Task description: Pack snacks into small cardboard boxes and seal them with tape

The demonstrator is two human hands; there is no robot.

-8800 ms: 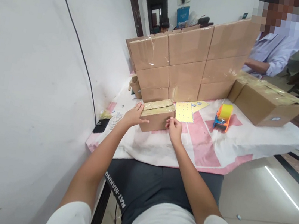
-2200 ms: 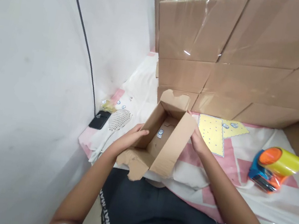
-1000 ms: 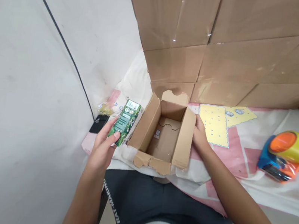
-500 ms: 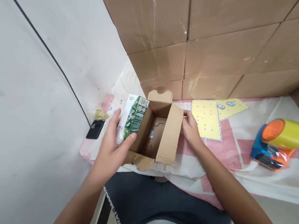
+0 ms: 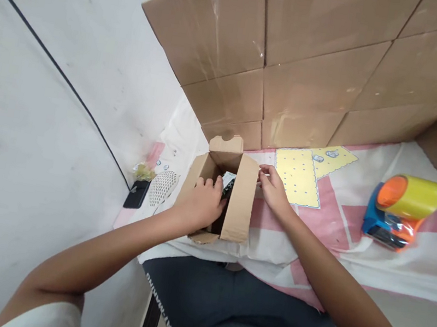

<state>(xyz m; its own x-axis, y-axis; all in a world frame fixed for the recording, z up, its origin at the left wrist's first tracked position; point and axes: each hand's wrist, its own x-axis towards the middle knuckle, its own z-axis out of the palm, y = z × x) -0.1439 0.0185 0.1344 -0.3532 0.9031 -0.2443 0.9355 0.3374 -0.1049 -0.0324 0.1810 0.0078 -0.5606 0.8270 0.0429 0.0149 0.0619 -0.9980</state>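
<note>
A small open cardboard box stands on the cloth in front of me, flaps spread. My left hand reaches down into it, fingers bent around a small green-and-white carton. Only the carton's upper part shows; the hand and the box walls cover the rest. At the box's right side, my right hand has its fingertips against the outer edge of the right flap, holding it.
A tape dispenser with a yellow roll lies at the right. Large taped cartons form a wall behind. At the left are a white perforated object, a black device and a cable along the wall. Patterned cloth covers the surface.
My left hand has moved the green-and-white carton from above the box's left side down into the box. The right hand stays at the right flap.
</note>
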